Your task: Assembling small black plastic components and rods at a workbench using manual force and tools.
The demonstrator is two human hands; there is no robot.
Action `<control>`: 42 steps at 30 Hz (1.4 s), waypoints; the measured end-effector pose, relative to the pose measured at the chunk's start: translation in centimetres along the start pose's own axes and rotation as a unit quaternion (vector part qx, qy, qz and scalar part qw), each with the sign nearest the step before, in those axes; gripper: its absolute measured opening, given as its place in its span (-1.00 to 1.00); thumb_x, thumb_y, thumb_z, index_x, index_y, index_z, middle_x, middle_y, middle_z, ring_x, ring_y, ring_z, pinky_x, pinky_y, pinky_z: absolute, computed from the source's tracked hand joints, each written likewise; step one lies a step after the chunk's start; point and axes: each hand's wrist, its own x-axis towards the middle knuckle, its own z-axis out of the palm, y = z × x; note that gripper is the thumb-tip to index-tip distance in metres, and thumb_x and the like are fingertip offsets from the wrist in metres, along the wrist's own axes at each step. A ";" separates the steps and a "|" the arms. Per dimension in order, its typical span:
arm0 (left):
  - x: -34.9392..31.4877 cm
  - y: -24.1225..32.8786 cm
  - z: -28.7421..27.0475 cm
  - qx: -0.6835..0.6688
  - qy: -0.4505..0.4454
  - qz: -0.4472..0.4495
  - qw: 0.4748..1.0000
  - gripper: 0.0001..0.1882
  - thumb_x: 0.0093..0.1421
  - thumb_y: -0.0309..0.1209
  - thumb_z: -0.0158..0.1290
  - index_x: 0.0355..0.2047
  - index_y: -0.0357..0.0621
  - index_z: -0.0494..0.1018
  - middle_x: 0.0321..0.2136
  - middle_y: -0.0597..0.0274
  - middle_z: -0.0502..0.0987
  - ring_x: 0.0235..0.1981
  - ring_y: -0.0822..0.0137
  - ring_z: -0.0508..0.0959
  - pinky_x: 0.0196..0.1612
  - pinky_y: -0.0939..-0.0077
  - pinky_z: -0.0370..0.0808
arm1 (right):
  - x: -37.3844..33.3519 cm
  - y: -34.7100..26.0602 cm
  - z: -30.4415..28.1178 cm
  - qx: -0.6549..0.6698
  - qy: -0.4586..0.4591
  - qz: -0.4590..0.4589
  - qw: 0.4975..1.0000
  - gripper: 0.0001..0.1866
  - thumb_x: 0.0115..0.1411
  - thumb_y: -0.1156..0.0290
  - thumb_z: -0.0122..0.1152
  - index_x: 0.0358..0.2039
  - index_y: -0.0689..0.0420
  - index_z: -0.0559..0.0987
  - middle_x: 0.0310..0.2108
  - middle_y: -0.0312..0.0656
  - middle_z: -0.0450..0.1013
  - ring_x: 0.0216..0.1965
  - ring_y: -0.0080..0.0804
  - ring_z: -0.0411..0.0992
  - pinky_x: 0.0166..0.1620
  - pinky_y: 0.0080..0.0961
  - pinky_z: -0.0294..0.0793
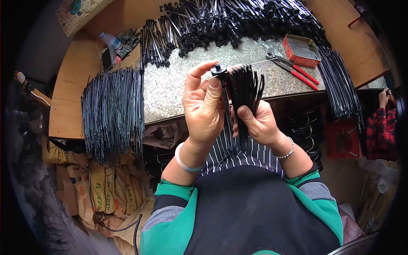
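My left hand (pixel 200 106) pinches a round black hub (pixel 218 70) with a short stud on top, thumb in front and index finger behind. A dark rod runs down below the hub. In my right hand (pixel 262 125) is a fanned bundle of thin black ribs (pixel 242 88), like umbrella ribs, its thumb pressed across them. The ribs' upper ends stand close beside the hub. A thin pale wire (pixel 264 61) crosses at hub height and stretches right toward the red-handled pliers (pixel 293 70) on the table. How the wire meets the hub is hidden by fingers.
Many black rods with hubs (pixel 212 23) are heaped along the table's back. Rib bundles hang over the front edge at left (pixel 112 110) and right (pixel 340 80). A red tin (pixel 301 51) holds thin pieces. Sacks (pixel 106 191) stand at lower left; another person's checked sleeve (pixel 382 131) shows right.
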 end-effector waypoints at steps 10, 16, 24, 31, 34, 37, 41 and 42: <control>-0.1 -1.5 1.5 0.053 0.085 0.047 0.994 -0.68 0.23 -0.41 -0.04 -0.06 -0.35 0.31 -0.26 0.02 0.52 -0.32 0.44 0.54 -0.24 0.67 0.49 | 0.7 2.3 -0.3 -0.289 0.118 -0.197 0.930 -0.65 0.24 0.16 -0.02 -0.34 0.23 0.50 -0.59 -0.09 0.40 -0.57 -0.31 0.40 -0.47 -0.41 0.35; -0.3 -1.9 1.3 0.085 0.055 0.049 0.994 -0.64 0.26 -0.33 -0.10 -0.05 -0.38 0.29 -0.25 -0.01 0.52 -0.29 0.41 0.53 -0.20 0.60 0.49 | 0.9 2.5 -0.3 -0.251 0.141 -0.204 0.936 -0.64 0.26 0.16 -0.05 -0.34 0.24 0.49 -0.59 -0.05 0.40 -0.56 -0.22 0.39 -0.45 -0.43 0.35; 0.1 -2.2 0.7 0.022 0.031 0.015 0.999 -0.61 0.29 -0.25 -0.19 -0.06 -0.36 0.26 -0.13 -0.11 0.44 -0.10 0.14 0.48 -0.07 0.39 0.47 | 1.1 1.8 -0.4 -0.212 0.114 -0.185 0.953 -0.69 0.23 0.22 0.02 -0.34 0.26 0.48 -0.56 -0.07 0.41 -0.56 -0.31 0.38 -0.44 -0.49 0.35; -0.1 -2.2 0.2 -0.002 0.017 -0.007 1.000 -0.61 0.28 -0.23 -0.19 -0.05 -0.32 0.26 -0.05 -0.15 0.37 -0.01 0.05 0.41 0.03 0.27 0.42 | 0.8 1.9 -0.4 -0.213 0.122 -0.195 0.950 -0.72 0.20 0.25 0.08 -0.29 0.25 0.48 -0.56 -0.09 0.42 -0.56 -0.34 0.37 -0.43 -0.50 0.36; -0.2 -2.2 0.3 -0.015 -0.011 -0.015 1.000 -0.61 0.29 -0.22 -0.20 -0.05 -0.31 0.25 0.00 -0.16 0.33 0.03 0.03 0.38 0.07 0.24 0.39 | 0.8 1.9 -0.6 -0.210 0.109 -0.188 0.953 -0.70 0.20 0.24 0.08 -0.26 0.25 0.47 -0.56 -0.09 0.42 -0.55 -0.35 0.37 -0.41 -0.50 0.36; -0.2 -2.2 0.2 -0.031 -0.021 -0.021 0.999 -0.61 0.29 -0.23 -0.21 -0.04 -0.31 0.25 0.01 -0.16 0.31 0.05 0.03 0.35 0.07 0.24 0.39 | 0.7 1.6 -1.0 -0.184 0.052 -0.146 0.971 -0.69 0.21 0.23 0.06 -0.22 0.25 0.47 -0.54 -0.11 0.43 -0.54 -0.35 0.38 -0.39 -0.49 0.36; 0.0 -2.5 -0.1 -0.027 -0.010 -0.033 0.999 -0.61 0.29 -0.22 -0.22 -0.04 -0.30 0.27 0.03 -0.17 0.28 0.10 0.03 0.31 0.08 0.27 0.38 | 0.7 2.5 -1.6 -0.248 0.057 -0.155 0.955 -0.66 0.23 0.20 0.02 -0.18 0.24 0.45 -0.51 -0.14 0.44 -0.50 -0.38 0.41 -0.38 -0.46 0.37; 0.0 -2.6 -0.1 -0.021 -0.003 -0.037 0.999 -0.60 0.30 -0.22 -0.23 -0.04 -0.31 0.27 0.04 -0.18 0.28 0.11 0.03 0.29 0.09 0.28 0.38 | 0.8 2.8 -1.5 -0.248 0.056 -0.155 0.955 -0.66 0.23 0.20 0.02 -0.18 0.24 0.45 -0.51 -0.14 0.44 -0.50 -0.38 0.41 -0.38 -0.46 0.37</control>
